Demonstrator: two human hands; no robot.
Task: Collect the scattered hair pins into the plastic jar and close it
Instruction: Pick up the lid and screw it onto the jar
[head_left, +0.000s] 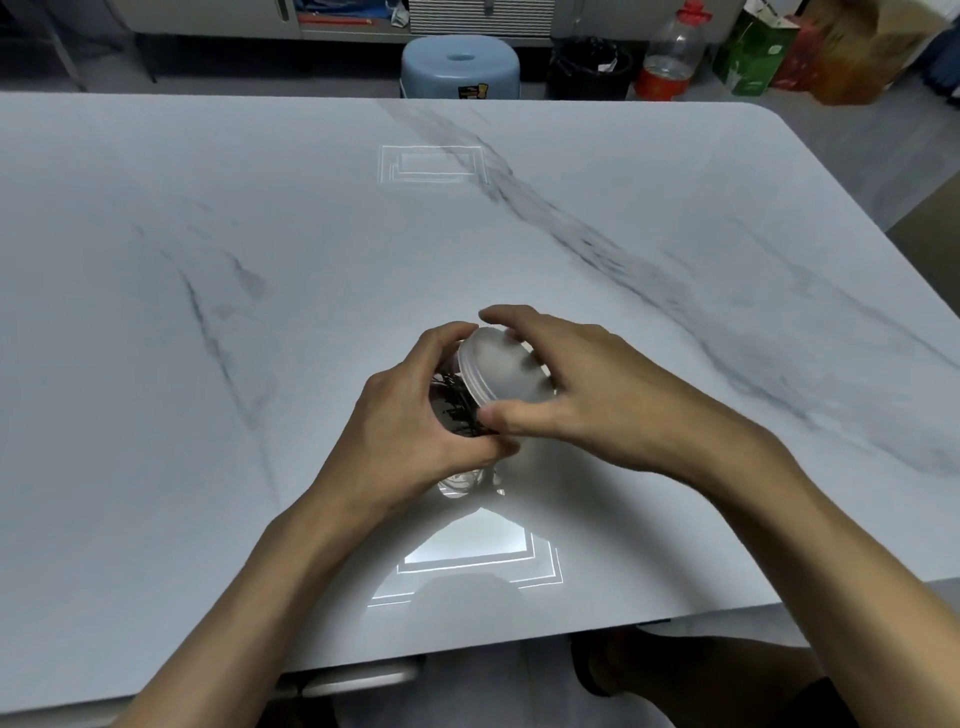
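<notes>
- Hair pins (460, 410), dark and thin, lie in a bundle inside the plastic jar (462, 415); they show through its clear wall between the two hands.
- On the left hand (415, 415) the fingers are curled around the body of the jar, with the thumb (441, 332) up near the lid and the other fingers pressed together under the jar at its near side.
- On the right hand (576, 384) the fingers are spread over the lid (498, 369): the thumb (514, 415) presses the near edge of the rim and the fingertips (498, 314) reach over the far edge.
- The lid is white and a little cloudy, with a ribbed rim. It sits on the mouth of the jar; I cannot tell if it is fully tight.
- The jar is tilted, its lid turned up and toward the right, and it is in the near middle part of the table (208, 312). Its bottom end (457, 483) shows near the table top, but I cannot tell if it touches.
- The table top is white with grey marble veins, and bright window reflections lie on it, one far from the hands and one near.
- Both forearms are bare and come in from the near edge.
- Beyond the far edge of the table stand a light blue stool (460, 65), a clear bottle with red cap (672, 52) and a green box (753, 52) on the floor.
</notes>
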